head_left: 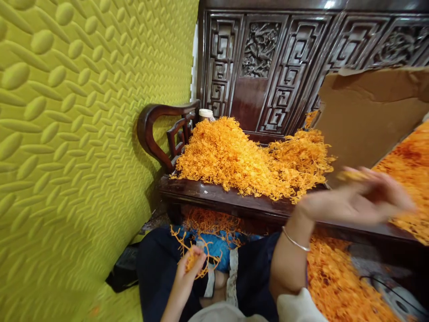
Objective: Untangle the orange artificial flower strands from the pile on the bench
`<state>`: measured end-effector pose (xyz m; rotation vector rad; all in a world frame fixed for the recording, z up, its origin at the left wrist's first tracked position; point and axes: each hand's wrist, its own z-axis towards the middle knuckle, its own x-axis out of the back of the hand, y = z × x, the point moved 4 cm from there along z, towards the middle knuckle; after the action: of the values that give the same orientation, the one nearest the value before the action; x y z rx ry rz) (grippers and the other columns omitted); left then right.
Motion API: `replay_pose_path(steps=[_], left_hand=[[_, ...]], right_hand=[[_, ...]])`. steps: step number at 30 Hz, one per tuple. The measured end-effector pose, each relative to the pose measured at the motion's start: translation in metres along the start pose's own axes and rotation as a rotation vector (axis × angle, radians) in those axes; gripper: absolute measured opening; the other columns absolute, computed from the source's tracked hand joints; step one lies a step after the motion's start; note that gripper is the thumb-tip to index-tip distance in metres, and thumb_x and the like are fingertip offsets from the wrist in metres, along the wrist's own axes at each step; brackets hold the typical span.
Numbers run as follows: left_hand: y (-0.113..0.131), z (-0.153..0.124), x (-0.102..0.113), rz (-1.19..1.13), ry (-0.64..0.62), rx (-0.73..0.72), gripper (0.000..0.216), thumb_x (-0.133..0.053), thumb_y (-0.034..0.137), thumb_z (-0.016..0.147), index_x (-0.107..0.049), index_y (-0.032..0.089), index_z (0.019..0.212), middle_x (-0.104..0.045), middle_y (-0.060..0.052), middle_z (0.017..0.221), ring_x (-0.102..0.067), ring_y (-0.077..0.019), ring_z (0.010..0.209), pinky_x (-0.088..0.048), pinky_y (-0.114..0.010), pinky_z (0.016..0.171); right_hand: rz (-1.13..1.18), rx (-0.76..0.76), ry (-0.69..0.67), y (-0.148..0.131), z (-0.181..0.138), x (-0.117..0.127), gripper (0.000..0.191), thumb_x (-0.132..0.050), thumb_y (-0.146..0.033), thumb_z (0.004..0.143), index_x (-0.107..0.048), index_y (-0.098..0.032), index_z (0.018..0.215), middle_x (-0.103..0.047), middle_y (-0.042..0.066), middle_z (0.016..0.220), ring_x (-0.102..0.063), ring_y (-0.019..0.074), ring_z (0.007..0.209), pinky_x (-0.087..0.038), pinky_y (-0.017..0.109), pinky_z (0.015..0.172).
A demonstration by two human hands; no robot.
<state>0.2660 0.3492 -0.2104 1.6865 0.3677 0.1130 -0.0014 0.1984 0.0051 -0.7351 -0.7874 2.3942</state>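
Note:
Low over my lap, my left hand (192,263) is closed around thin, branching orange pieces (213,258), which look like plastic; their curved ends stick out past the fingers. My right hand (365,201) is raised at the right, beyond the bench's front edge, and blurred by motion. A smeared orange-yellow bit (353,175) shows at its fingers, but I cannot tell whether it is gripped. In front lies a large heap of small, curly orange pieces (231,156) on the dark wooden bench (208,190).
A cardboard sheet (372,112) stands at the right, beside more orange pieces (409,170). Another orange heap (338,286) lies low right. Blue plastic (217,246) is between my legs. A white-lidded container (205,113) sits behind the heap. A yellow padded wall (83,134) bounds the left.

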Motion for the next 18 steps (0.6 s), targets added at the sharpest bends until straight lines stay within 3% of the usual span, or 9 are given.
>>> replay_pose_path(steps=[1, 2, 4, 6, 8, 14, 18], left_hand=[[0.004, 0.001, -0.003, -0.009, 0.008, -0.016, 0.043, -0.066, 0.057, 0.067, -0.054, 0.016, 0.068, -0.037, 0.007, 0.054, -0.032, -0.0066, 0.049, -0.025, -0.018, 0.049], [0.009, 0.003, -0.007, -0.016, 0.016, -0.03, 0.043, -0.067, 0.057, 0.066, -0.055, 0.016, 0.069, -0.04, 0.006, 0.056, -0.034, -0.0069, 0.05, -0.026, -0.018, 0.05], [0.017, 0.006, -0.013, -0.05, 0.038, -0.035, 0.041, -0.068, 0.055, 0.064, -0.056, 0.016, 0.071, -0.044, 0.005, 0.058, -0.038, -0.0075, 0.052, -0.029, -0.019, 0.051], [0.023, 0.009, -0.019, -0.12, 0.063, -0.029, 0.04, -0.069, 0.052, 0.063, -0.056, 0.017, 0.075, -0.048, 0.004, 0.059, -0.04, -0.0077, 0.052, -0.03, -0.019, 0.051], [0.026, 0.012, -0.023, -0.202, 0.062, -0.046, 0.038, -0.07, 0.048, 0.062, -0.055, 0.017, 0.08, -0.051, 0.004, 0.061, -0.042, -0.0078, 0.053, -0.031, -0.019, 0.052], [0.035, 0.017, -0.028, -0.311, -0.049, -0.169, 0.048, -0.071, 0.033, 0.059, -0.053, 0.02, 0.102, -0.059, -0.001, 0.083, -0.051, -0.0119, 0.069, -0.039, -0.022, 0.062], [0.04, 0.02, -0.023, -0.162, -0.024, -0.168, 0.041, -0.066, 0.03, 0.07, -0.052, 0.022, 0.108, -0.059, -0.003, 0.1, -0.056, -0.0183, 0.092, -0.043, -0.028, 0.082]], right_hand=[[-0.03, 0.083, -0.099, 0.002, -0.004, -0.019, 0.053, -0.013, -0.049, 0.095, -0.05, -0.017, 0.114, -0.052, 0.014, 0.112, -0.05, 0.0228, 0.111, -0.044, 0.043, 0.089], [-0.075, 0.144, -0.293, 0.007, -0.012, -0.039, 0.047, -0.022, -0.048, 0.095, -0.051, -0.018, 0.115, -0.053, 0.014, 0.114, -0.05, 0.0221, 0.113, -0.043, 0.041, 0.091], [-0.115, 0.177, -0.573, 0.021, -0.037, -0.064, 0.038, -0.045, -0.047, 0.088, -0.056, -0.018, 0.11, -0.057, 0.012, 0.112, -0.053, 0.0224, 0.109, -0.046, 0.039, 0.089], [-0.144, 0.147, -0.758, 0.034, -0.066, -0.067, 0.033, -0.056, -0.043, 0.083, -0.06, -0.018, 0.105, -0.062, 0.011, 0.108, -0.057, 0.0236, 0.104, -0.046, 0.04, 0.088], [-0.186, 0.083, -0.922, 0.04, -0.097, -0.055, 0.027, -0.053, -0.037, 0.086, -0.062, -0.018, 0.103, -0.064, 0.011, 0.107, -0.057, 0.0238, 0.104, -0.043, 0.042, 0.093], [0.082, -0.322, -1.119, 0.009, -0.157, -0.005, 0.021, -0.048, -0.028, 0.091, -0.066, -0.018, 0.086, -0.067, 0.006, 0.09, -0.063, 0.0176, 0.086, -0.049, 0.029, 0.078], [0.165, -0.288, -1.189, -0.021, -0.168, 0.003, 0.013, -0.055, -0.026, 0.087, -0.066, -0.02, 0.09, -0.065, 0.006, 0.091, -0.061, 0.0179, 0.089, -0.049, 0.029, 0.078]])
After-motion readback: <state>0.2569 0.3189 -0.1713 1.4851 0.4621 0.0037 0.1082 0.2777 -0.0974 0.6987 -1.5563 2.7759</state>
